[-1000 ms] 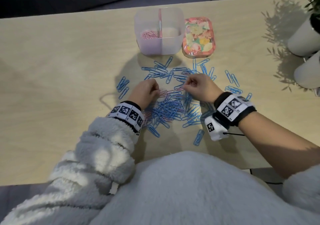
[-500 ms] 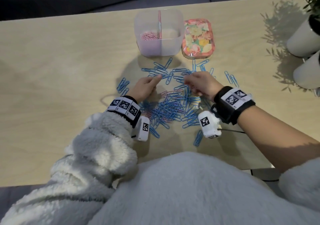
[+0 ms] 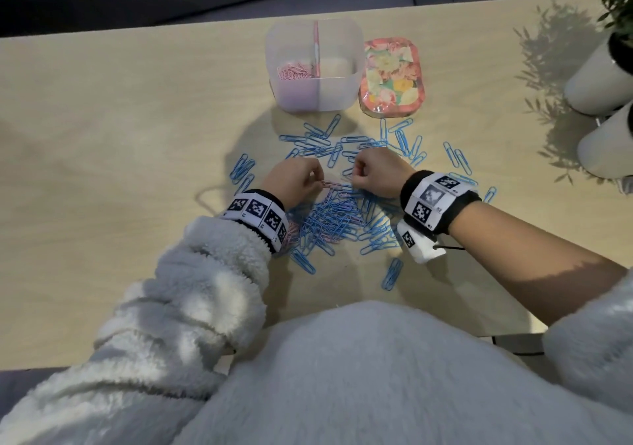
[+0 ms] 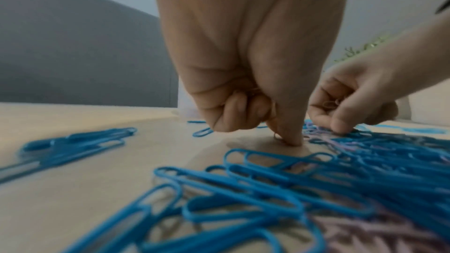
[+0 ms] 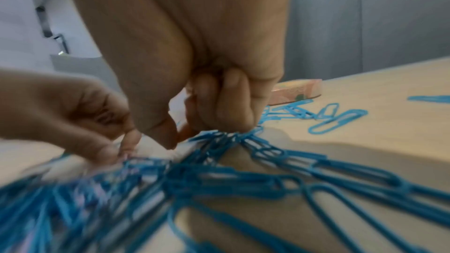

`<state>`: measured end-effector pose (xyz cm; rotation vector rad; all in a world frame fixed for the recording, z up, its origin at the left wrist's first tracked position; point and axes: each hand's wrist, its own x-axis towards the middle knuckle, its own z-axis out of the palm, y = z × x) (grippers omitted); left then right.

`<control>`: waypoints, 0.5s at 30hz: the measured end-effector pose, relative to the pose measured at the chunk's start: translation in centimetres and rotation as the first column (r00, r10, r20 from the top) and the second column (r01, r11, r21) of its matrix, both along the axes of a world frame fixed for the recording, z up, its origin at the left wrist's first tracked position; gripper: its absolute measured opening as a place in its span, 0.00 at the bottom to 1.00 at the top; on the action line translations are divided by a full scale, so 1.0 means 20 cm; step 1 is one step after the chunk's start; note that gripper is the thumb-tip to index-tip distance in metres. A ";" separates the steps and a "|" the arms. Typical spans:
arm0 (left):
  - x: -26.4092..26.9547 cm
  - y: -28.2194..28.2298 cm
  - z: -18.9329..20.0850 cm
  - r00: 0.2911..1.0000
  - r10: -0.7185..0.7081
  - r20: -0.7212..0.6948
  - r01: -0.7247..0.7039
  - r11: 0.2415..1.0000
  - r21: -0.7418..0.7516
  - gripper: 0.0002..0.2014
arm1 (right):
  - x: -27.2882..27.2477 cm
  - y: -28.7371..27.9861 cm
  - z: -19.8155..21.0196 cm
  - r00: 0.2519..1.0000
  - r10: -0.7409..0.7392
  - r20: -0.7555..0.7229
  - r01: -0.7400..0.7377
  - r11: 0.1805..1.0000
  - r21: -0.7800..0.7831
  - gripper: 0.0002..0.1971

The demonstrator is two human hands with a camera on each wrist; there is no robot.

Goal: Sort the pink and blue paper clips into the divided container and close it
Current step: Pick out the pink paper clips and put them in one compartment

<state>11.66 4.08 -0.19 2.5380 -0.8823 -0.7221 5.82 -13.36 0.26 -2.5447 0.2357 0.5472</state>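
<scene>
Pale wood surface (image 3: 102, 136): it carried everything; the loose clips lay spread before the person so both hands could pick through them.
Left hand (image 3: 294, 184): curled low at the pile's left edge, its fingers tucked round a few pink paper clips (image 4: 254, 91) already gathered, while one fingertip pressed down on the surface, apparently to drag another clip free.
Blue paper clips (image 3: 337, 220): heaped between the wrists and scattered outward toward the container, none yet sorted; pink ones were threaded thinly through the heap.
Divided container (image 3: 315, 100): stood open at the far side of the surface, pink clips in its left compartment, the right one seemingly bare, likely kept for blue.
Right hand (image 3: 375, 175): curled at the pile's far right edge, thumb and forefinger pinched together; the left wrist view showed pink clips cupped in its palm.
Floral lid (image 3: 392, 76): lay flat just right of the container, off so clips could be dropped in.
</scene>
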 end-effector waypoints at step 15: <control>0.02 0.12 0.05 0.997 0.071 0.036 -0.070 0.997 -0.041 0.08 | 0.76 0.15 0.49 0.916 -0.363 0.172 0.263 0.866 0.425 0.12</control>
